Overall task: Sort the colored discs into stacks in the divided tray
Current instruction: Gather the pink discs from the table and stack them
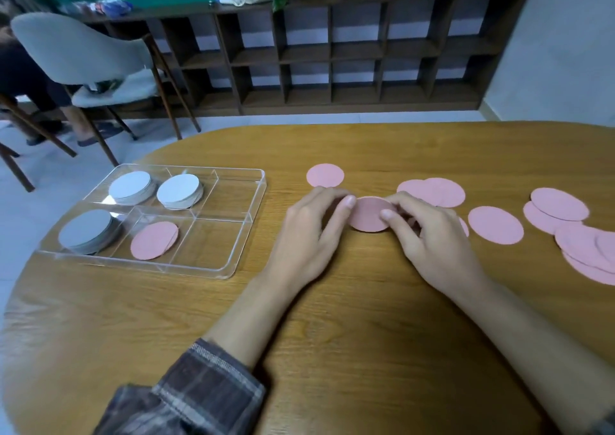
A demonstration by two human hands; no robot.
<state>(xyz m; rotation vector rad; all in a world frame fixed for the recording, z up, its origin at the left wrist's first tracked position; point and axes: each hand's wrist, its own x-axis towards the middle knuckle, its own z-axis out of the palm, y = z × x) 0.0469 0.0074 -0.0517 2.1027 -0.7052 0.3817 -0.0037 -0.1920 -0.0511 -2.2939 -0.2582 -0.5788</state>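
Dark cubby shelf (332, 51) lines the wall behind grey chair (83, 51).

The left grip (309, 234) and right grip (429, 238) pinch one pink disc (369, 214) between them over the tabletop (332, 334). To the left, a clear divided tray (213, 244) holds three grey stacks (129, 184) and a pink stack (153, 240). Loose pink discs (496, 224) lie to the right.
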